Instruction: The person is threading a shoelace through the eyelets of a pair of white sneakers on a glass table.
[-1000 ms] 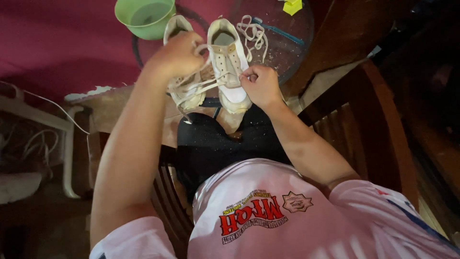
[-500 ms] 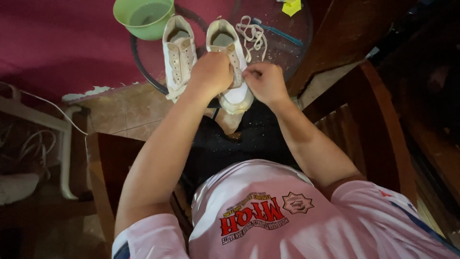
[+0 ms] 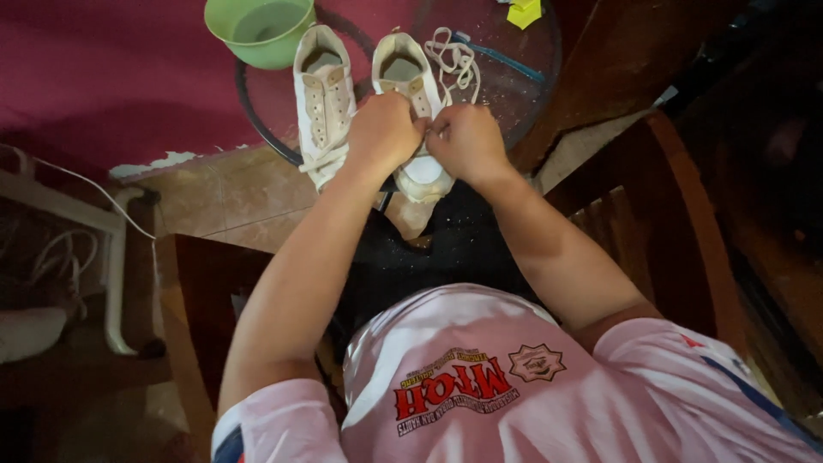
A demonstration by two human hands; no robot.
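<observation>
Both hands were closed over the middle of the right shoe [image 3: 410, 86], the left hand [image 3: 383, 130] and the right hand [image 3: 464, 140] pinched side by side at its lacing area; what was gripped between the fingers was hidden. The work looked best done with the shoe kept flat on the round glass worktop [image 3: 523, 81] and each pull kept short and even. The shoe lay directly beneath the hands, its heel showing at the far side and its toe at the near edge. The left shoe [image 3: 322, 103] lay just beside it, a loose lace [image 3: 452, 53] to the right, and a green bowl [image 3: 257, 26] at the far left.
</observation>
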